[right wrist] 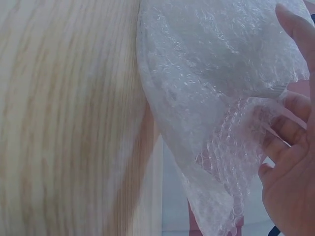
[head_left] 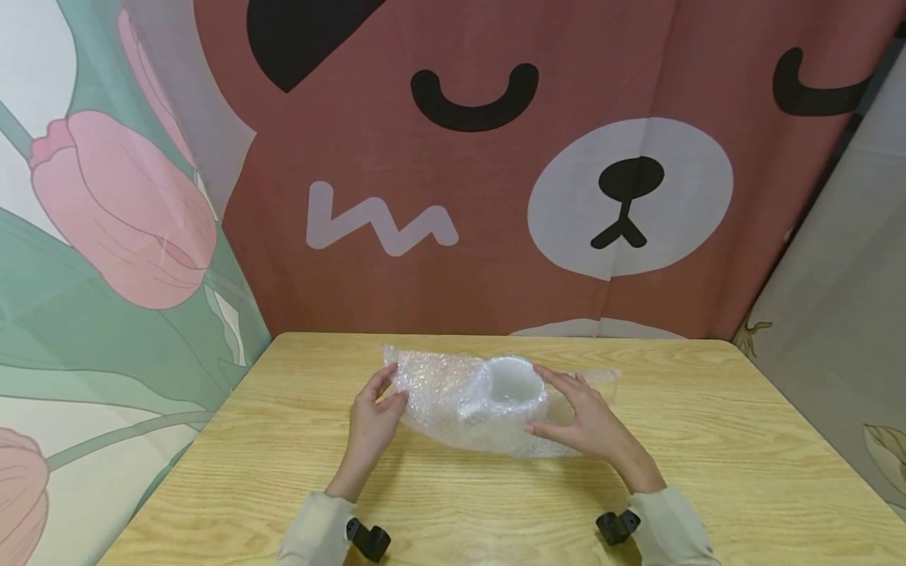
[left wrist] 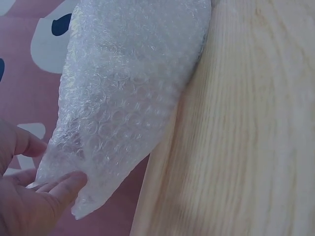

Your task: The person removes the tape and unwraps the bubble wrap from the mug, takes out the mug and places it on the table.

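A sheet of clear bubble wrap (head_left: pixel 439 397) lies on the wooden table (head_left: pixel 708 456), bunched around a white cup (head_left: pixel 511 387) whose open mouth faces up. My left hand (head_left: pixel 392 391) pinches the sheet's left edge between thumb and fingers. The left wrist view shows that thumb pressed on the bubble wrap (left wrist: pixel 128 98), with my left hand (left wrist: pixel 56 164) lifting the edge off the table (left wrist: pixel 246 123). My right hand (head_left: pixel 559 405) grips the right side beside the cup. In the right wrist view the right hand (right wrist: pixel 290 83) has its fingers (right wrist: pixel 278 140) behind the bubble wrap (right wrist: pixel 206 88).
A red curtain with a cartoon bear face (head_left: pixel 566 196) hangs just behind the table's far edge. A tulip-print cloth (head_left: pixel 106 236) covers the left side. Black camera mounts (head_left: pixel 368 541) (head_left: pixel 617 525) sit on both wrists. Bare wood (right wrist: pixel 64 123) surrounds the wrap.
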{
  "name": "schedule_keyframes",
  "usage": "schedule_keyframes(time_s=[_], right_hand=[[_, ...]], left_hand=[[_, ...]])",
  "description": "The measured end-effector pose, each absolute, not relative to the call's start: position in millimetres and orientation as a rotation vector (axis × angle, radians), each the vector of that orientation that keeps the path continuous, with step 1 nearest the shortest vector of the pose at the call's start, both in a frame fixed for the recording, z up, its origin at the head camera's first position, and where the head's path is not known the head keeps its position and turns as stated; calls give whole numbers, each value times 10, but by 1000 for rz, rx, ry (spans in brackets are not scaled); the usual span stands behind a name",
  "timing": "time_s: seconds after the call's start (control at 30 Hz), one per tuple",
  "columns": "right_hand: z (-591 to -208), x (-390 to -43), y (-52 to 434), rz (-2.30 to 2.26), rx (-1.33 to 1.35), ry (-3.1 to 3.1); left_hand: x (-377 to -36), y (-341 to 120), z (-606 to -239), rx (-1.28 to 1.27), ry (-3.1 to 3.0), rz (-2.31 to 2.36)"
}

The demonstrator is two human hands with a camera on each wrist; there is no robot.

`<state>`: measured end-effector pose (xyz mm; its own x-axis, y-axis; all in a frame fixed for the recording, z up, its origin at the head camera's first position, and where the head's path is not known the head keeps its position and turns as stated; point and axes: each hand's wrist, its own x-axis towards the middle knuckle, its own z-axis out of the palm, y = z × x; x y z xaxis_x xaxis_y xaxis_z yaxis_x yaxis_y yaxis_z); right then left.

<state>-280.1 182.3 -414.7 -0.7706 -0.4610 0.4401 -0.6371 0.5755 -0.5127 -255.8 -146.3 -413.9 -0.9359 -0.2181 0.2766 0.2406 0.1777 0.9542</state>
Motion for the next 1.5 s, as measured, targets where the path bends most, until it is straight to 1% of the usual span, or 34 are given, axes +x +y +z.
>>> schedule_keyframes(time_s=[0.13,0.53,0.93,1.27,1.5], right_hand=[[-4142,-2799,1829,968,919,-2543],[-4090,-2790,1842,922,925,-2542],[-3992,-2749,1844,934,915,-2436],[-3871,-2713,1840,956,809,-2349],[-3806,-2632,1806,1102,676,-2463]], left_hand=[[-2551,-1464,-4109,-83,-2121,-1786],[-2537,-1507,-3962,-160,-2116,-1544],[-2577,-1569,-3722,-418,-2046,-1107],[-2651,-1526,-3470,-690,-2107,-899],[-2760,-1457,-3342,-771,-2235,-833]])
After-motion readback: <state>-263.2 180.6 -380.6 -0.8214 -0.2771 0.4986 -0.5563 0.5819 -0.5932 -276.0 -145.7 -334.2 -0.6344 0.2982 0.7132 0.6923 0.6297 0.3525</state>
